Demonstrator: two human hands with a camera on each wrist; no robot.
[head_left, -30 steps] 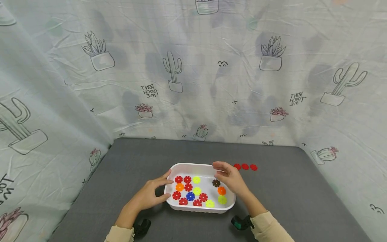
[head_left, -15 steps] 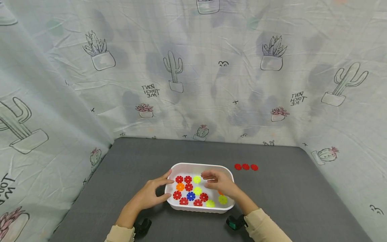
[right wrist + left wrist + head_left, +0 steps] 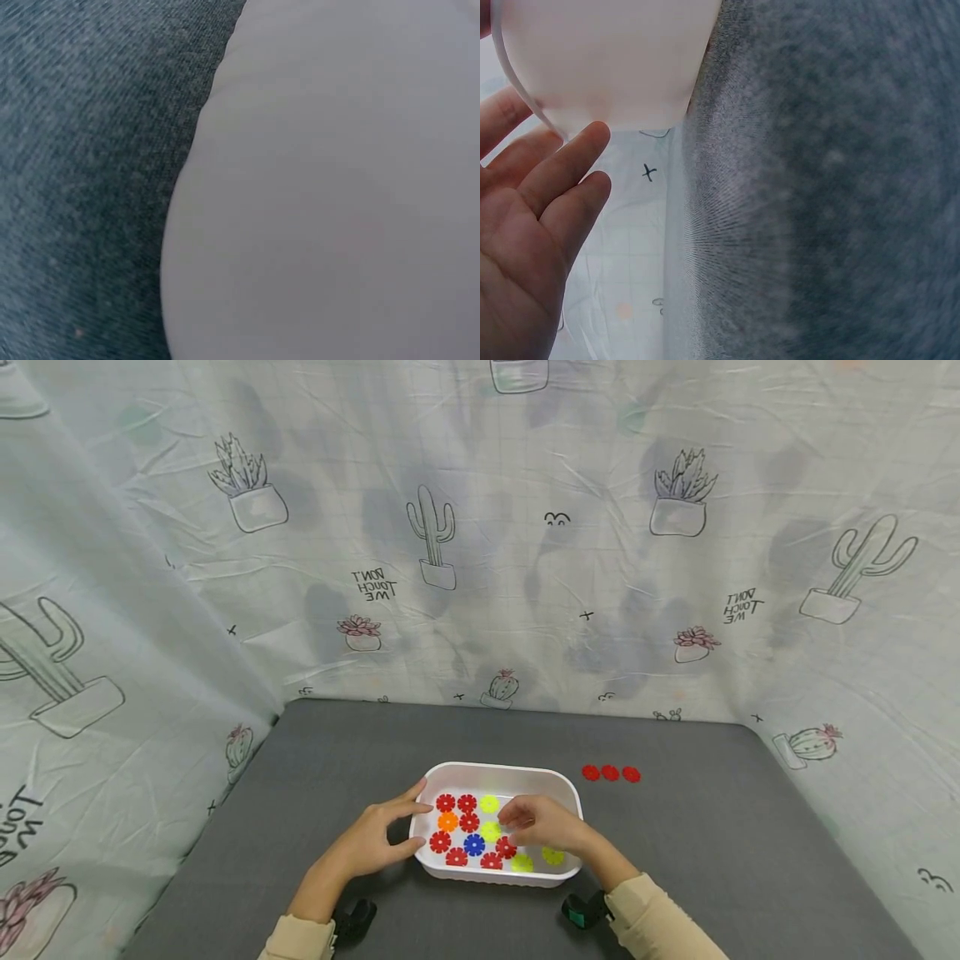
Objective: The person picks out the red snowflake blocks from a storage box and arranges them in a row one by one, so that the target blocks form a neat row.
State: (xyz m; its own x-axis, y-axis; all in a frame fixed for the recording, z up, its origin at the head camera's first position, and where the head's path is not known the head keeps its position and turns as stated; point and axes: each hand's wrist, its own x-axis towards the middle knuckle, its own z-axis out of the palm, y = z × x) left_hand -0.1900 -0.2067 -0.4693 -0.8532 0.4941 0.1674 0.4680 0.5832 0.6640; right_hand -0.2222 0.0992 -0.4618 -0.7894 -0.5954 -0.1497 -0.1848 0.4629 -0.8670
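We are looking at what is probably a makeshift recording booth: a cactus-printed sheet [image 3: 480, 527] is hanging wrinkled on three sides, enclosing a grey cloth-covered table [image 3: 712, 852].

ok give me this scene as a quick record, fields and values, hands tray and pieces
left hand: fingers straight, touching the left end of the white tray
right hand: inside the tray, fingertips down among the flower-shaped discs; whether it pinches one cannot be told
tray contents: red discs, yellow-green discs, one orange disc, one blue disc
outside the tray: three red discs in a row, on the grey mat to the tray's right
surroundings: cactus-print cloth behind and at both sides
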